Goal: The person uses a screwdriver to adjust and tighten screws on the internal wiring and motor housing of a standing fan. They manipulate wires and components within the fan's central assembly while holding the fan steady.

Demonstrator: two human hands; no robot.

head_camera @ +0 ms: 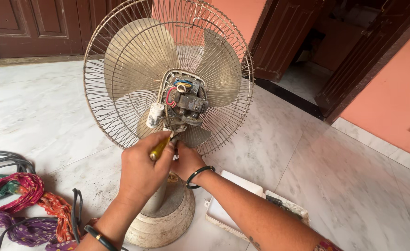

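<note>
Your left hand (142, 167) is closed around a yellow-handled screwdriver (160, 148), fingers clamped on the handle, with the tool pointing up toward the underside of the motor. Your right hand (186, 160) sits just beside it, against the neck of the fan below the motor; its fingers are curled out of sight, so you cannot tell whether they grip anything. A dark bangle (199, 175) circles the right wrist.

Both hands work above the round base (167, 223) of the pedestal fan, which stands upright on the marble floor (344, 186). To your left lie coloured cloth (23, 204) and grey cables (3, 162); to your right, a flat white panel (239, 200).

Directly beyond the hands, the exposed motor (186, 100) shows bare windings, coloured wires and a white capacitor (155, 115). Behind it are the dusty blades (140, 56) inside the wire guard (98, 93).

Farthest back stand brown doors (33, 25) and an orange wall (395, 97).
</note>
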